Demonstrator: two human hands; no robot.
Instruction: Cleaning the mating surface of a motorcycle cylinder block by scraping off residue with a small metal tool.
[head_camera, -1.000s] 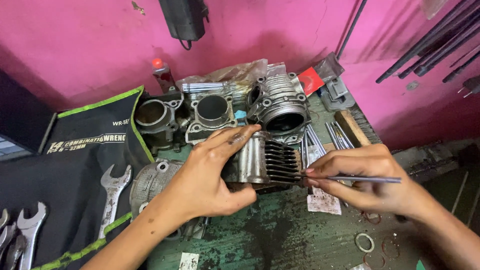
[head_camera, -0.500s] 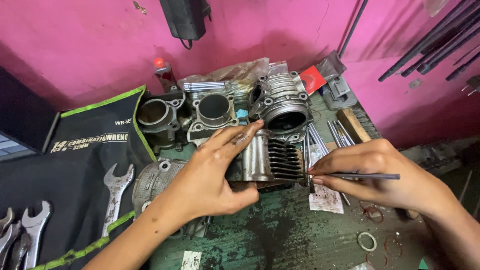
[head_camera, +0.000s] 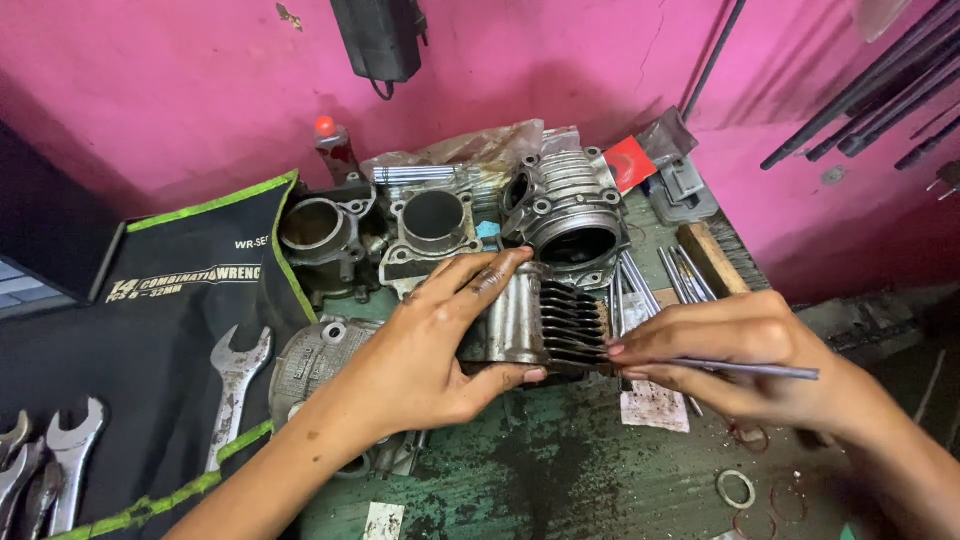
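The left hand (head_camera: 425, 350) is clamped over a finned metal cylinder block (head_camera: 535, 322), fingers across its top and thumb under its near edge, pinning it on the worktop (head_camera: 560, 470) between the two hands. The right hand (head_camera: 745, 350) pinches a thin metal rod (head_camera: 745, 369) like a pen, its tip at the lower fins. If that tip slips off a fin it could jab the left thumb just beside it, or skid and scratch the fin edges; the block may also roll under the palm, since it seems to rest on its side. The block is dull grey aluminium, smooth on the part under the left hand and cut into dark, closely stacked fins towards the right hand, with grime in the gaps. Beyond the hands stand similar cylinders (head_camera: 570, 215).
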